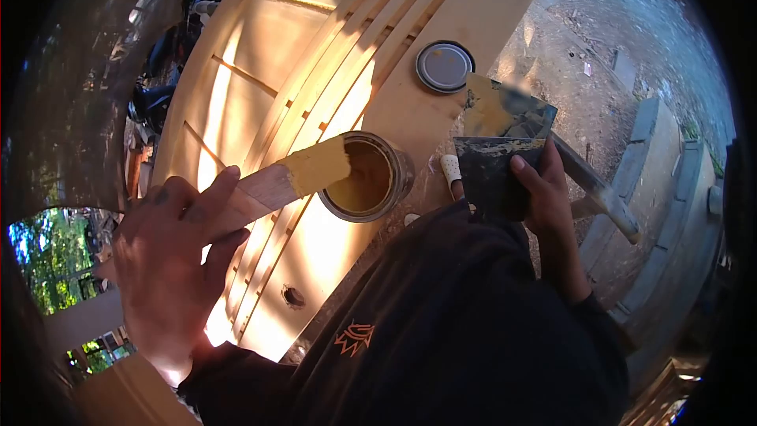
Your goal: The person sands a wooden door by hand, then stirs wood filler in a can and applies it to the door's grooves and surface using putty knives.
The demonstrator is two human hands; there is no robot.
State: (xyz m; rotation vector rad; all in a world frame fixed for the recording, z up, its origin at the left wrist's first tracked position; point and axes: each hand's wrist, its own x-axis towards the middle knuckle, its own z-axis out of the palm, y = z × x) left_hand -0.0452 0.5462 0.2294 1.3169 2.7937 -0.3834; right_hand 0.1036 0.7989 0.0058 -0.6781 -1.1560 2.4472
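My left hand (169, 260) is closed on a flat wooden stick (256, 197), its far end coated in yellow paste. That coated tip reaches over the rim of an open round can (400, 177), which has more of the yellow paste inside. In my right hand (552, 209), thumb in front, is a wide scraper (493, 173) with a dark, paste-crusted edge. Just beyond it, overlapping in this view, a flat plate (505, 114) carries yellow and dark smears. The can's round lid (445, 67) lies on the wooden panel (418, 114) beyond the can.
Long slots and grooves run along the panel, and a round hole (292, 297) shows near its close end. A bar-like support (603, 193) stands to the right, with long grey-edged pieces (639, 181) on the dirt ground past it. Dark machinery (158, 99) is at left.
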